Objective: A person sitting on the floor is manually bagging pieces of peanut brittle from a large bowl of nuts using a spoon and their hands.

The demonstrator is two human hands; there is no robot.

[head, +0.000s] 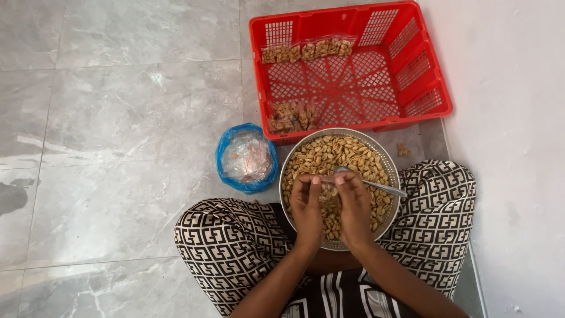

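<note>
Crate: red plastic crate (412, 70) on the floor, well beyond both hands, against the wall. Holds a row of small clear packets of nuts (307, 50) at its far side and a loose heap of packets (291, 116) at its near left corner.
Bowl: round metal bowl (388, 162) on the person's lap between the knees, directly under both hands. Filled with shelled peanuts (329, 152), pale tan.
Blue bag: blue plastic bag (228, 154) rolled open, on the floor just left of the left hand, beside the bowl. Clear empty packets inside.
Left hand: left hand (307, 203) over the bowl, fingers curled, tips pinched toward the right hand. What it grips is too small to tell.
Right hand: right hand (355, 203) touching the left, closed on a metal spoon (376, 185); handle points right over the bowl's rim.
Stray nuts: small cluster (403, 150) on the floor, right of the bowl.
</note>
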